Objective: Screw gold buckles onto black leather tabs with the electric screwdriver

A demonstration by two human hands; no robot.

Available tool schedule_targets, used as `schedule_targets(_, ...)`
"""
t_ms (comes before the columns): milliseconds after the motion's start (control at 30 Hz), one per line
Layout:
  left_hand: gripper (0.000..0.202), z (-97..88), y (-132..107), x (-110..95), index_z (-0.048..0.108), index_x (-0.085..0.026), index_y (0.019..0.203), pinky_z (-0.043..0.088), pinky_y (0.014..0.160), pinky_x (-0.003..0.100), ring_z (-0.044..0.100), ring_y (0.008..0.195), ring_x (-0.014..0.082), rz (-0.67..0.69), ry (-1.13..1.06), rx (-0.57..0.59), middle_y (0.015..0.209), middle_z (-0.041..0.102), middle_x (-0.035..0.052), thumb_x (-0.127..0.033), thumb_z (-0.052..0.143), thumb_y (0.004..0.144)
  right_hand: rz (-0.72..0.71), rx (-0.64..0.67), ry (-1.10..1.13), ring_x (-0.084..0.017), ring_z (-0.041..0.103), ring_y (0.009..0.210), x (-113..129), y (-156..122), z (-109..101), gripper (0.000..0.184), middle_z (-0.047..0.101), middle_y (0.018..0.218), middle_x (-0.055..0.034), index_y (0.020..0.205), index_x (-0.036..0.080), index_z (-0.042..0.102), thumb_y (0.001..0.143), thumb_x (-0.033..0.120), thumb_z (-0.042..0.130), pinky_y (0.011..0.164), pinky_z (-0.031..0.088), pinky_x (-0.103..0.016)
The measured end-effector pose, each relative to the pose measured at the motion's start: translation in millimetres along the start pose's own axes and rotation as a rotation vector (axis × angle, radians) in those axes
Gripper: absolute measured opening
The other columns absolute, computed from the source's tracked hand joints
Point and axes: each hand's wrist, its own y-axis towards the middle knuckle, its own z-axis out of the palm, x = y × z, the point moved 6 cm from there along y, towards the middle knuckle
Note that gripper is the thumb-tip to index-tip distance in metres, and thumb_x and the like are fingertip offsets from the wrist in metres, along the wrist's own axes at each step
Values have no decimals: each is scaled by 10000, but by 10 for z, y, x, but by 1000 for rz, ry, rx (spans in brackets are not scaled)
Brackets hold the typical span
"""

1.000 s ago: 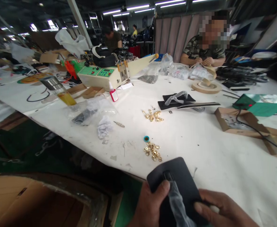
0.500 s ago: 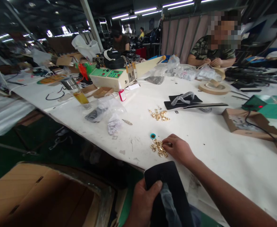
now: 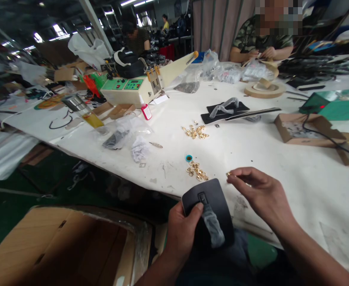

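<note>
My left hand (image 3: 182,228) grips a flat black piece (image 3: 219,198) at the near edge of the white table (image 3: 282,174), thumb pressed on its top. A strip wrapped in clear plastic (image 3: 213,226) runs from a small slot in that piece. My right hand (image 3: 259,194) hovers just right of it, fingertips pinched on a small gold ring (image 3: 228,174). A little pile of gold rings (image 3: 196,171) lies on the table just beyond the black piece, with a blue cap (image 3: 189,158) beside it.
A second pile of gold rings (image 3: 196,132) lies farther back. Black pieces (image 3: 222,112), a cardboard tray (image 3: 305,129), a green box (image 3: 335,105), a green-and-cream machine (image 3: 131,90) and plastic bags (image 3: 123,133) crowd the table. A person (image 3: 260,43) works opposite. An open carton (image 3: 61,250) stands lower left.
My right hand reached to the near pile of gold rings, then drew back to the right with one ring pinched. The black piece has been raised into fuller view.
</note>
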Motion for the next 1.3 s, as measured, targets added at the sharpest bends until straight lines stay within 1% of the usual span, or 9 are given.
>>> schedule_targets(67, 333, 74, -21, -42, 804, -120, 944, 553, 742, 289, 690, 789, 217, 50, 100, 8, 854, 786, 69, -438, 815, 847, -13, -28, -11, -228, 737, 773, 82, -363, -185, 254, 801, 923, -58, 948, 242, 786, 887, 489, 791, 663, 594, -309)
schedule_targets(133, 288, 208, -63, -92, 789, -125, 888, 535, 712, 267, 658, 755, 193, 106, 192, 39, 816, 766, 51, -413, 790, 868, -72, 13, 7, -219, 749, 807, 158, -646, -234, 177, 798, 947, -46, 951, 262, 791, 923, 435, 769, 664, 603, -281)
schedule_targets(233, 266, 473, -164, -148, 768, -136, 840, 514, 678, 245, 626, 723, 171, 188, 292, 131, 773, 744, 31, -394, 758, 904, -150, 17, 47, -197, 751, 802, 204, -857, -263, 97, 793, 938, -35, 959, 267, 793, 952, 352, 747, 684, 617, -263)
schedule_targets(400, 204, 808, -383, -160, 798, -165, 956, 541, 719, 256, 674, 766, 194, 291, 369, 246, 841, 784, 41, -356, 731, 935, -184, -79, 30, -192, 752, 793, 189, -964, -511, 71, 785, 909, -31, 952, 259, 787, 958, 313, 741, 729, 628, -282)
schedule_targets(567, 172, 983, -578, -177, 821, -192, 1015, 565, 746, 267, 720, 778, 210, 401, 457, 266, 885, 808, 58, -317, 727, 942, -154, -130, 24, -181, 744, 777, 124, -1107, -769, 63, 776, 884, -2, 974, 272, 783, 942, 325, 776, 698, 606, -261)
schedule_targets(767, 177, 1190, -755, -245, 820, -197, 1051, 576, 750, 270, 728, 750, 197, 533, 551, 318, 888, 809, 58, -251, 671, 974, -153, -139, 10, -180, 737, 761, 94, -1225, -936, 121, 761, 832, 6, 877, 271, 768, 950, 367, 779, 659, 574, -259)
schedule_targets(933, 198, 1318, -846, -291, 825, -220, 1059, 582, 820, 277, 760, 846, 213, 664, 580, 361, 974, 818, 64, -160, 675, 945, -264, -126, -122, -180, 722, 771, 194, -1322, -1062, 80, 760, 876, -17, 943, 263, 755, 999, 289, 705, 684, 559, -296)
schedule_targets(1067, 278, 1389, -909, -281, 809, -233, 1153, 582, 857, 284, 761, 900, 215, 736, 625, 411, 1035, 810, 72, -126, 649, 953, -321, -135, -214, -177, 715, 787, 238, -1365, -1132, 66, 761, 913, -20, 1007, 264, 749, 1015, 251, 685, 710, 539, -315)
schedule_targets(1300, 300, 1408, -979, -229, 755, -242, 1237, 585, 924, 309, 746, 1026, 234, 768, 652, 455, 1170, 784, 74, -160, 640, 973, -305, -279, -243, -192, 714, 769, 241, -1377, -1191, 70, 772, 888, -16, 965, 268, 742, 1013, 265, 691, 716, 511, -340)
